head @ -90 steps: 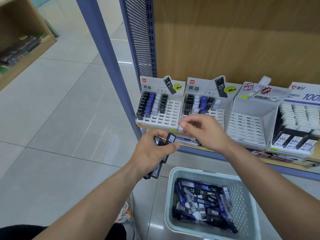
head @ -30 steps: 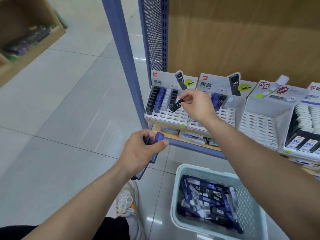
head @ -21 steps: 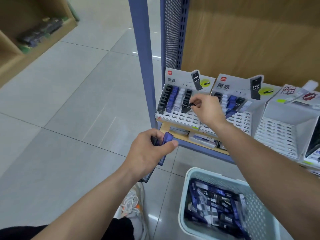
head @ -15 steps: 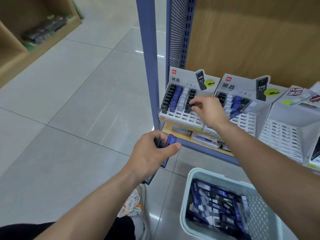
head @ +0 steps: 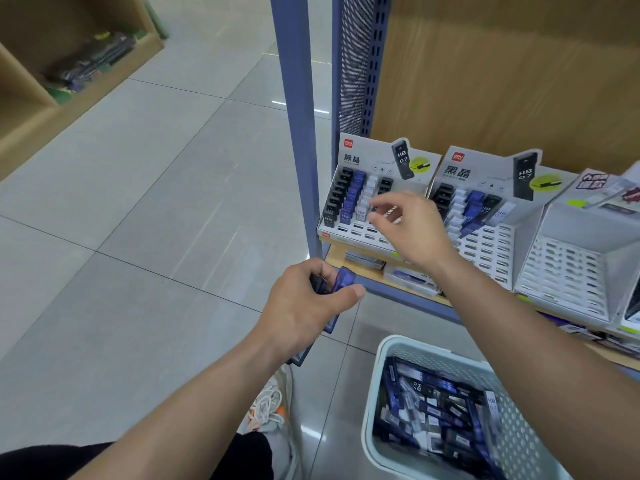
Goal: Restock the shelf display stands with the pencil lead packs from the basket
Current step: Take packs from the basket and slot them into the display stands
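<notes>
My left hand (head: 304,306) grips a few pencil lead packs (head: 341,282), blue and black, in front of the shelf edge. My right hand (head: 412,230) hovers over the left display stand (head: 349,233) with loosely spread fingers and nothing visible in them; it is motion-blurred. That stand holds columns of black, blue and white packs. A second display stand (head: 491,244) beside it is partly filled. On the floor at lower right, the pale basket (head: 384,358) holds several loose packs (head: 433,403).
An empty white slotted stand (head: 568,271) sits right of the two stands. A blue shelf post (head: 298,133) rises at the shelf's left end. My shoe (head: 270,407) is left of the basket. A wooden shelf unit (head: 69,81) stands far left across the tiled floor.
My right hand set a black pack into the left stand's right-hand column, then lifted away with nothing in it. My left hand kept its packs and stayed in place.
</notes>
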The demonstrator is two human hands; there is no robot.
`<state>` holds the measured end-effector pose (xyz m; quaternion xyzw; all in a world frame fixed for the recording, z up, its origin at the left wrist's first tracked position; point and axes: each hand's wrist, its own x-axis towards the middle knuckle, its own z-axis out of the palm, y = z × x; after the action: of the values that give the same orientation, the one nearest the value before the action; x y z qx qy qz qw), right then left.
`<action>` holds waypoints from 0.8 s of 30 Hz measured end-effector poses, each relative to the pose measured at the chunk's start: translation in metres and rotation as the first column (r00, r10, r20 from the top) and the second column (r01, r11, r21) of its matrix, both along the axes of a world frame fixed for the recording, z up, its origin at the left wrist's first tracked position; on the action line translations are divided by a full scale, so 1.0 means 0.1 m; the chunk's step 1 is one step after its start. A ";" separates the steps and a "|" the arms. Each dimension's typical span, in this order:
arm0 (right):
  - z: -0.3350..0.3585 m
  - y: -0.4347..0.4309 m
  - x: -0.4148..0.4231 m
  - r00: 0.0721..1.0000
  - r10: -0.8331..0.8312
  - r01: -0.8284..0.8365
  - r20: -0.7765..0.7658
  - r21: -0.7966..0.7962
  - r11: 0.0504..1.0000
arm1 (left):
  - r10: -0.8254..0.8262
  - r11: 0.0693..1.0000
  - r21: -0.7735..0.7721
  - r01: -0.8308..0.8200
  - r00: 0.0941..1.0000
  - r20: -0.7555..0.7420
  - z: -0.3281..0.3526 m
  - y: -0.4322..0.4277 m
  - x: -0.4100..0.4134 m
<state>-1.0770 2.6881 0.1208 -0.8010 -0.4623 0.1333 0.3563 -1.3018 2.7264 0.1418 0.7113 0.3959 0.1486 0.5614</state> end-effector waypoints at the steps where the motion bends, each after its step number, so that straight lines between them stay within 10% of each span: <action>1: 0.09 -0.09 -0.09 0.987 0.065 -0.058 -0.149 0.050 0.997 | -0.001 1.000 -0.002 0.001 1.000 0.001 0.00 0.00 0.01; 5: 0.36 -0.35 -0.36 0.771 0.311 -0.341 -0.555 0.053 0.939 | -0.020 1.000 -0.002 0.020 1.000 0.016 0.01 -0.05 0.03; 24: 0.65 -0.51 -0.23 0.740 0.242 -0.331 -0.627 -0.026 0.943 | -0.078 0.996 0.038 0.080 0.995 -0.055 0.05 -0.08 0.01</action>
<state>-1.1000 2.6368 0.1853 -0.6549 -0.4282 0.4713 0.4071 -1.3004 2.7188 0.1470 0.7412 0.3792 0.1152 0.5419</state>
